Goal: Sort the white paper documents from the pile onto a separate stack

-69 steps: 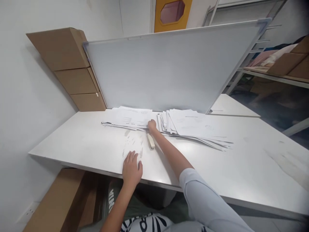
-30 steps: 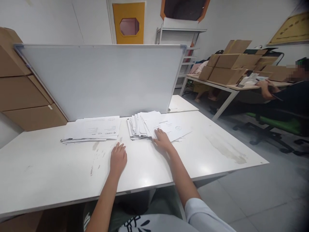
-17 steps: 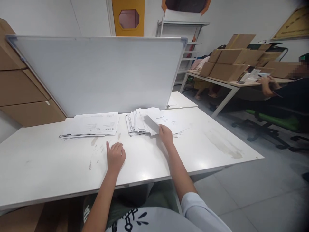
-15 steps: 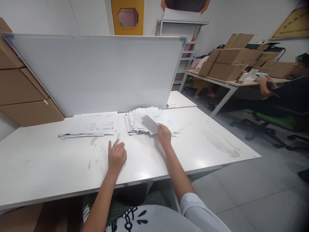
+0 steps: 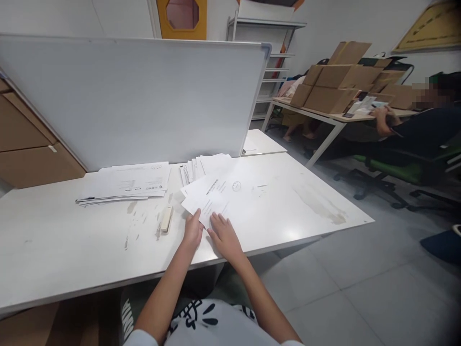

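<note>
A printed white sheet [image 5: 230,190] lies on the white table [image 5: 72,250], pulled toward the near edge. My right hand [image 5: 224,235] rests flat on its lower edge with fingers spread. My left hand [image 5: 192,230] touches the sheet's lower left corner, fingers together and pressed on the paper. Behind the sheet is a fanned pile of papers [image 5: 201,166]. A flatter stack of papers [image 5: 126,182] lies to the left. A small cream stapler [image 5: 166,219] sits just left of my left hand.
A whiteboard [image 5: 137,96] stands upright along the table's far edge, with cardboard boxes [image 5: 25,144] to its left. At the right, another person's hand [image 5: 382,120] is at a table stacked with boxes [image 5: 334,81], near a green chair [image 5: 406,173].
My right hand lifted a sheet from the fanned pile and drew it toward the near edge. My left hand moved right onto the sheet's corner. The stapler is uncovered again.
</note>
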Available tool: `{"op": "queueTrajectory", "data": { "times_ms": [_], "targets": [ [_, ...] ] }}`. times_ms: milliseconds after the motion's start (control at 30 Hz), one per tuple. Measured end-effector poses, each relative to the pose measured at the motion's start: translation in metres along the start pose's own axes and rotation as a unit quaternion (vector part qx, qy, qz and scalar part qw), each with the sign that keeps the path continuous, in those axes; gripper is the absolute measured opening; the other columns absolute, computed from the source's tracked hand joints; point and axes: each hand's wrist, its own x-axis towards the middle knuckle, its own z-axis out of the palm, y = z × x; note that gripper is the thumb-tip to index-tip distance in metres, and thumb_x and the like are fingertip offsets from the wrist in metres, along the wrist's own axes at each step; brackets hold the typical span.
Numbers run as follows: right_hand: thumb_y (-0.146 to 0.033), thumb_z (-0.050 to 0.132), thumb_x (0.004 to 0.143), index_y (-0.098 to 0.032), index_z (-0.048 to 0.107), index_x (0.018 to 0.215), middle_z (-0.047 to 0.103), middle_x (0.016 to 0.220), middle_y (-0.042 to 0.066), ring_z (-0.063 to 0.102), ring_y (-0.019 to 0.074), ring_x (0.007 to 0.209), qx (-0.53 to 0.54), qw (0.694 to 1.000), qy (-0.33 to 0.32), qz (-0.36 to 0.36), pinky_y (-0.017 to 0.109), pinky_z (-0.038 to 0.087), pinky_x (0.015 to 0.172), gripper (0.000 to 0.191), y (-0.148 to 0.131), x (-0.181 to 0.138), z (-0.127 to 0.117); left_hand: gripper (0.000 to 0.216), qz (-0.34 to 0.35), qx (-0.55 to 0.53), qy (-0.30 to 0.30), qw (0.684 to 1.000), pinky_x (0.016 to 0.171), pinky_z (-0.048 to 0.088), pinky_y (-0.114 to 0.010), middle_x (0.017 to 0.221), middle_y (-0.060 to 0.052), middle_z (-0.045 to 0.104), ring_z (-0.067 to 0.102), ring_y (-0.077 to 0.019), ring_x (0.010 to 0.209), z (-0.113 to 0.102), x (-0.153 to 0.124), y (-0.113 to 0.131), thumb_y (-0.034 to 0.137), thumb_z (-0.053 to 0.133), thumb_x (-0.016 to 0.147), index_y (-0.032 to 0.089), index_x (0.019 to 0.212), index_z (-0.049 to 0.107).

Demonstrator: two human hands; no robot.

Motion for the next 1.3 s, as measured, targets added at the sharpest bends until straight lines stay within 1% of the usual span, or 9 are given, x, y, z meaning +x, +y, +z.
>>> {"op": "queueTrajectory", "data": {
  "times_ms": [100,267,533,767,833,933,1033,1100,1300],
  "targets": [
    [-0.046,0.028,0.098,-0.003,0.028,0.148,0.021,0.156,0.016,0.018,0.0292,0.145,-0.051,0.995,-0.028,0.082,0.050,0.011,0.116,0.066,-0.006,0.006,0.002,0.032,0.006,0.022,-0.020,1.000,0.078,0.051,-0.029,0.086,-0.008,0.072,0.068,-0.0190,0.086,-0.003,-0.004,0.000,0.038,0.074,0.070,0.014,0.089,0.065],
    [-0.049,0.026,0.096,0.006,0.019,0.148,0.015,0.156,0.022,0.010,0.0315,0.146,-0.110,0.966,-0.010,0.234,0.049,0.004,0.116,0.076,-0.001,0.011,-0.005,0.040,0.027,0.063,-0.014,0.998,0.079,0.052,-0.036,0.090,-0.011,0.073,0.068,-0.0239,0.087,-0.001,-0.006,-0.007,0.042,0.075,0.068,0.012,0.093,0.067],
    [-0.049,0.030,0.094,0.004,0.019,0.149,0.016,0.157,0.018,0.011,0.0284,0.146,-0.164,0.936,0.005,0.311,0.044,0.008,0.117,0.077,0.048,-0.004,-0.038,0.035,0.072,0.126,0.055,0.988,0.085,0.052,-0.038,0.098,-0.012,0.073,0.068,-0.0264,0.095,-0.007,-0.010,-0.010,0.039,0.072,0.074,0.014,0.097,0.069],
    [-0.044,0.034,0.093,0.003,0.030,0.145,0.026,0.154,0.019,0.019,0.0293,0.144,-0.148,0.950,0.051,0.271,0.045,0.014,0.116,0.070,0.068,-0.020,-0.036,0.033,0.091,0.276,0.036,0.956,0.085,0.053,-0.037,0.109,-0.015,0.071,0.067,-0.0277,0.102,-0.001,-0.009,-0.005,0.038,0.066,0.078,0.014,0.101,0.068],
    [-0.042,0.035,0.093,0.001,0.043,0.139,0.035,0.150,0.021,0.028,0.0302,0.141,-0.113,0.955,0.103,0.253,0.048,0.015,0.115,0.064,0.067,-0.023,-0.035,0.031,0.087,0.292,0.038,0.952,0.084,0.053,-0.038,0.102,-0.016,0.072,0.067,-0.0299,0.099,0.001,-0.013,-0.003,0.038,0.067,0.077,0.013,0.094,0.070],
    [-0.041,0.032,0.093,-0.007,0.062,0.119,0.055,0.134,0.020,0.047,0.0281,0.128,-0.026,0.953,0.248,0.172,0.053,0.021,0.113,0.052,0.058,-0.033,-0.040,0.031,0.105,0.313,0.026,0.944,0.086,0.053,-0.040,0.094,-0.013,0.074,0.067,-0.0316,0.099,-0.003,-0.033,0.008,0.041,0.070,0.073,0.013,0.087,0.072],
    [-0.045,0.041,0.092,-0.016,0.066,0.108,0.064,0.121,0.015,0.056,0.0264,0.116,0.090,0.928,0.344,0.110,0.049,0.035,0.105,0.042,0.047,-0.047,-0.051,0.035,0.178,0.362,-0.048,0.914,0.095,0.049,-0.040,0.098,-0.011,0.074,0.064,-0.0316,0.106,-0.024,-0.063,0.034,0.041,0.073,0.069,0.015,0.092,0.073],
    [-0.048,0.047,0.089,-0.017,0.065,0.110,0.064,0.122,0.014,0.055,0.0275,0.117,0.168,0.916,0.338,0.132,0.046,0.040,0.101,0.041,0.044,-0.053,-0.057,0.035,0.202,0.387,-0.058,0.898,0.097,0.049,-0.039,0.101,-0.009,0.074,0.065,-0.0311,0.106,-0.048,-0.085,0.056,0.041,0.074,0.068,0.017,0.093,0.074],
    [-0.059,0.050,0.082,-0.016,0.043,0.139,0.042,0.147,0.014,0.036,0.0323,0.136,0.276,0.916,0.238,0.170,0.045,0.034,0.107,0.071,0.056,-0.043,-0.058,0.038,0.139,0.360,0.079,0.919,0.087,0.056,-0.044,0.086,-0.007,0.076,0.069,-0.0332,0.090,-0.125,-0.137,0.106,0.050,0.082,0.053,0.022,0.077,0.075]
  ]
}}
